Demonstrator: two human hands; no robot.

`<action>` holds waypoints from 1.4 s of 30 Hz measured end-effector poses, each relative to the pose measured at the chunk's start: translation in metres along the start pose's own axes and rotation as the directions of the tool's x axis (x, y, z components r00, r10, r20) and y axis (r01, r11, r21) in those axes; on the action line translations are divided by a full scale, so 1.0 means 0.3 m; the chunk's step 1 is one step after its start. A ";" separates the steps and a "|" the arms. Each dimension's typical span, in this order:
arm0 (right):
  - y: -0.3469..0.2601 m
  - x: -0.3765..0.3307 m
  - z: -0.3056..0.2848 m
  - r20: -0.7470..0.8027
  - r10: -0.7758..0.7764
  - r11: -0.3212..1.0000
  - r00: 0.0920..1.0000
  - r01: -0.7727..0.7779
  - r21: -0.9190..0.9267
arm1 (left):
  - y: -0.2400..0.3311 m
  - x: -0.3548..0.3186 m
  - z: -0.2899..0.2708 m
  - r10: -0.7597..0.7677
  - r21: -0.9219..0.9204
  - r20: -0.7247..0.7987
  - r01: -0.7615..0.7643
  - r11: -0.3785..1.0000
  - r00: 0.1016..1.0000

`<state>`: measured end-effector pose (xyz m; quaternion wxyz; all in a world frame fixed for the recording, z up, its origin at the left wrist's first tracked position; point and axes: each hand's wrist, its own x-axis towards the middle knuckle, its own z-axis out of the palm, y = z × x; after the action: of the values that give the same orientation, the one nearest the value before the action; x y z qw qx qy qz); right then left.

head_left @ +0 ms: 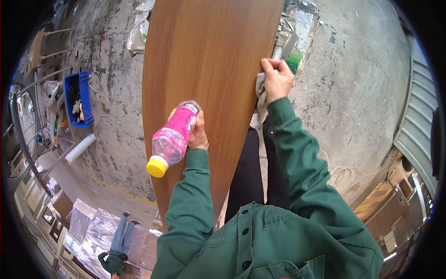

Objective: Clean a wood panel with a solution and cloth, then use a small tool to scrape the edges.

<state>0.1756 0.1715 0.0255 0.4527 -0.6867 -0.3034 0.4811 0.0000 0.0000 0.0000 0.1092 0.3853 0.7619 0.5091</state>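
Note:
A clear plastic bottle [174, 135] with a pink label and a yellow cap is gripped in my left hand [199, 132]. It is tilted, its cap pointing down and toward the lower left, above a brown wood-grain board [206, 56]. My right hand [278, 80] is at the board's right edge, its fingers closed on a grey cloth [261, 93] that hangs down beside that edge. Part of the cloth is hidden behind the hand and the board. Whatever liquid the bottle holds is hard to make out.
A blue crate [79, 100] of odds and ends stands on the worn floor at left, near a white roll [80, 149]. Scrap-laden stands [297, 35] show beyond the board's sides. A cable [344, 174] lies coiled at right. Another person [118, 246] stands by wrapped stacks at lower left.

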 end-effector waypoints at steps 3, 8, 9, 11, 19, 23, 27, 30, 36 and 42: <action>0.072 -0.211 -0.102 0.069 0.002 0.987 0.998 0.009 -0.163 | 0.073 -0.005 -0.015 -0.162 -0.141 0.165 0.186 0.972 0.973; 0.067 -0.224 -0.099 0.088 0.061 0.995 0.994 -0.053 -0.090 | 0.057 0.028 0.031 -0.153 -0.174 0.052 0.160 0.972 0.987; 0.067 -0.147 -0.079 0.048 -0.014 0.996 0.999 0.018 -0.087 | 0.036 0.022 0.038 -0.111 -0.139 0.015 0.112 0.984 0.994; -0.006 -0.053 -0.034 0.023 0.009 1.000 1.000 -0.009 -0.024 | 0.014 0.009 0.043 -0.095 -0.137 0.012 0.096 0.986 0.995; 0.126 -0.521 -0.189 0.165 0.290 0.952 0.943 -0.267 -0.150 | 0.027 0.008 0.002 -0.093 -0.073 0.032 0.095 0.993 0.995; 0.058 -0.321 -0.110 0.130 0.117 0.992 0.985 -0.110 -0.060 | 0.010 0.008 -0.007 -0.127 -0.075 0.044 0.130 0.989 0.991; 0.053 -0.175 -0.100 0.126 -0.036 0.982 0.991 0.059 -0.180 | 0.041 0.014 0.025 -0.110 -0.118 0.015 0.111 0.987 0.994; 0.109 -0.336 -0.199 0.337 0.144 0.957 0.930 -0.045 -0.287 | 0.017 0.017 -0.004 -0.117 -0.046 0.042 0.119 0.992 0.992; 0.058 -0.349 -0.523 0.576 0.792 0.417 0.205 -0.869 -0.264 | 0.055 0.022 0.020 -0.232 -0.103 0.033 0.234 0.967 0.972; -0.397 0.080 -0.498 0.508 0.686 0.713 0.521 -0.345 -0.610 | 0.034 0.033 -0.004 -0.212 -0.136 0.001 0.210 0.968 0.977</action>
<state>0.3261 0.1909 0.1440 -0.0348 -0.5889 -0.3263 0.7386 -0.0025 0.0079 0.0116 0.1836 0.2903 0.7630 0.5477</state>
